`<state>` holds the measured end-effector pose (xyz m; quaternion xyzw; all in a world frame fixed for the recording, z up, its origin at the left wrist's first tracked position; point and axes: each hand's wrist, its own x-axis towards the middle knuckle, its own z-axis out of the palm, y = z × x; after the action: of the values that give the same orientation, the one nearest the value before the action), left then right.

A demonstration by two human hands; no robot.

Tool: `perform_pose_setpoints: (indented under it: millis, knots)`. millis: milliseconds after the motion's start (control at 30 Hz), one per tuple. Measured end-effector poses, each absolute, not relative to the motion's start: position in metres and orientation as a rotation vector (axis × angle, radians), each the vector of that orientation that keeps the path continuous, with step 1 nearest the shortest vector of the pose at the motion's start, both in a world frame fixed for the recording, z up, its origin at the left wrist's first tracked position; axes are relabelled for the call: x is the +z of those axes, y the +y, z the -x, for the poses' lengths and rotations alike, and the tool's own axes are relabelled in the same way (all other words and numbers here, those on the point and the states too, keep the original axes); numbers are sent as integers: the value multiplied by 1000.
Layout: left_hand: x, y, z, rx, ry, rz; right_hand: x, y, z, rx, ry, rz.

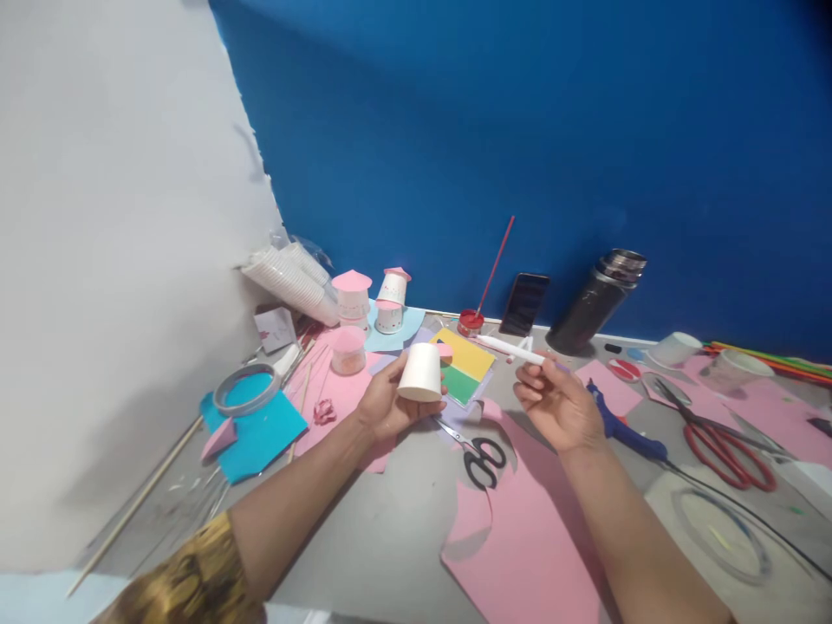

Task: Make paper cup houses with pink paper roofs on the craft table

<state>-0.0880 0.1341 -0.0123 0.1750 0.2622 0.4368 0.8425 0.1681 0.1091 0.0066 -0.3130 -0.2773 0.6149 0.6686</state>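
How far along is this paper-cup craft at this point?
Done: three small cup houses with pink roofs stand by the blue wall. In hand: the left hand holds a plain white paper cup, while the right hand holds a white pen. Left: this cup looks bare, with no roof; pink paper and black scissors lie nearby.

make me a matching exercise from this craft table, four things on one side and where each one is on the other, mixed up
Things:
1. white paper cup
2. white marker
3. black-handled scissors
4. red-handled scissors

Places:
A. on the table between the two hands
B. held in the left hand
C. on the table to the right of the right hand
D. held in the right hand

Pairs: 1-B, 2-D, 3-A, 4-C
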Motion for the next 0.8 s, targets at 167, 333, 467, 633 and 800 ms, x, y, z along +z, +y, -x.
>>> perform_pose_setpoints:
  millis: [167, 333, 467, 633, 800]
  knots:
    - [-13, 132, 87, 971, 617, -383, 7, 111, -171, 1374, -647, 658]
    - [-7, 131, 89, 993, 686, -379, -1, 120, -178, 1141, -782, 853]
    - [3, 136, 95, 1123, 683, -389, -15, 130, -183, 854, -958, 1083]
    - [7, 140, 99, 1197, 696, -375, -33, 131, -173, 671, -1311, 1291]
    - [5, 141, 100, 1188, 710, -398, -47, 131, -164, 506, -1653, 1403]
